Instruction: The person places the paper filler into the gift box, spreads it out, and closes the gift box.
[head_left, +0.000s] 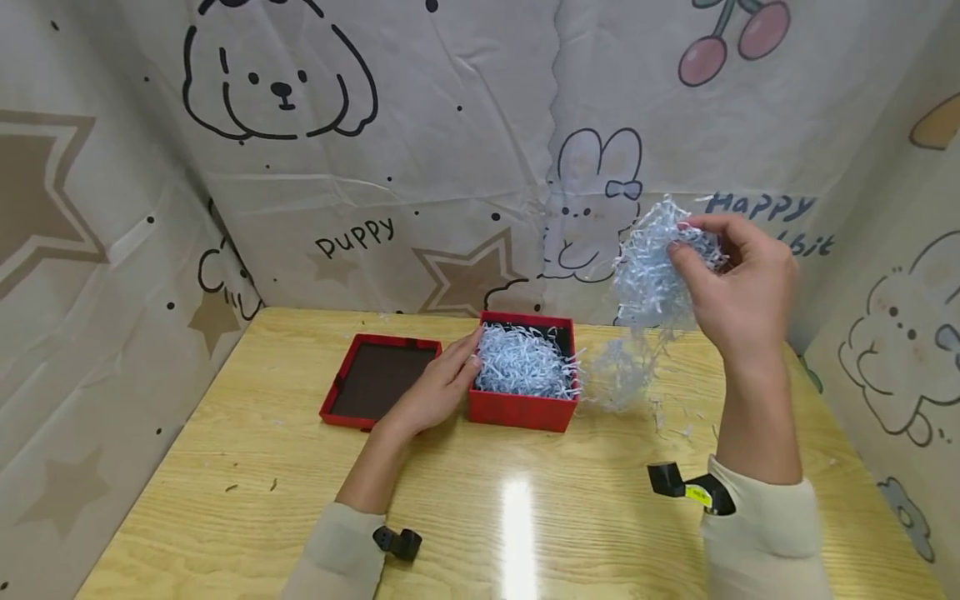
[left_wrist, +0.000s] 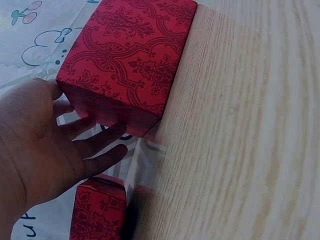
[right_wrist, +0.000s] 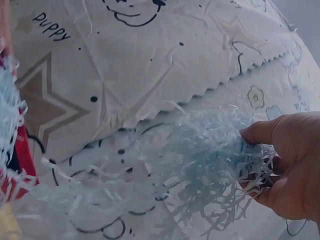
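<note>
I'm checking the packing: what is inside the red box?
Pale shredded paper is heaped inside the box, with dark lining showing at the back. The paper covers the floor, so whether anything lies beneath cannot be seen.

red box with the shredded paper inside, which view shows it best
The head view: nearly the whole red box shows, open top and shredded paper included. The left wrist view shows its patterned outside close up, not the inside; the right wrist view catches only a part at the left edge.
</note>
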